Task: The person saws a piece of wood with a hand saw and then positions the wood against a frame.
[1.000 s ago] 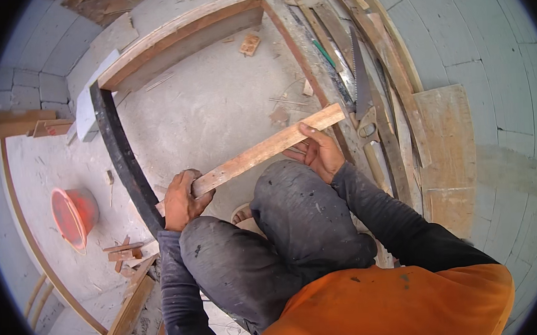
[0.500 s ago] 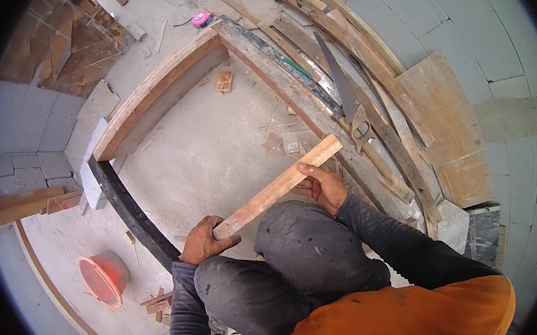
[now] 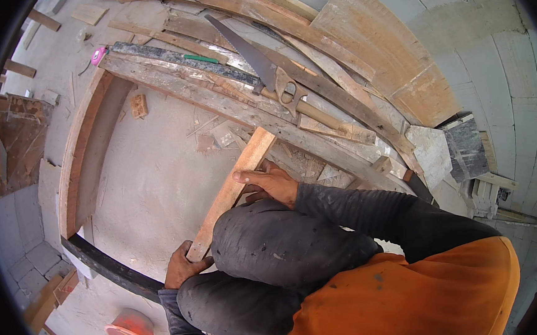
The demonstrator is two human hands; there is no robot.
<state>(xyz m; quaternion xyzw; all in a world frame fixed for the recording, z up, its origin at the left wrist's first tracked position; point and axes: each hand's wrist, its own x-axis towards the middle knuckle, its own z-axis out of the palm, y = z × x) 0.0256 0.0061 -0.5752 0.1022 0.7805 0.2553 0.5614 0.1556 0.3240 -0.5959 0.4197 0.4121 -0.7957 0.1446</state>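
A short wooden strip point(image 3: 224, 205) slants over the floor beside my bent knees. Its lower end is gripped by my left hand point(image 3: 185, 265), with the thumb across that end. My right hand point(image 3: 269, 183) pinches it higher up, thumb on the top face and fingers underneath. The strip's far end reaches close to a long wooden beam point(image 3: 178, 83) on the floor. This beam, a reddish-brown board point(image 3: 83, 149) set on edge and a black bar point(image 3: 113, 267) make up sides of a frame around the floor in front of me.
Beyond the beam lie a handsaw point(image 3: 241, 48), a tool with a long wooden handle point(image 3: 324, 119), a green stick point(image 3: 200, 59) and several planks. A pink tape measure point(image 3: 99, 55) sits at the frame's far corner. An orange bucket point(image 3: 132, 332) stands lower left. Block walls rise at the right.
My view has turned to the right, so the frame and tools appear shifted leftward. The strip stays in both hands and now looks steeper. My right hand has slid a little down along it.
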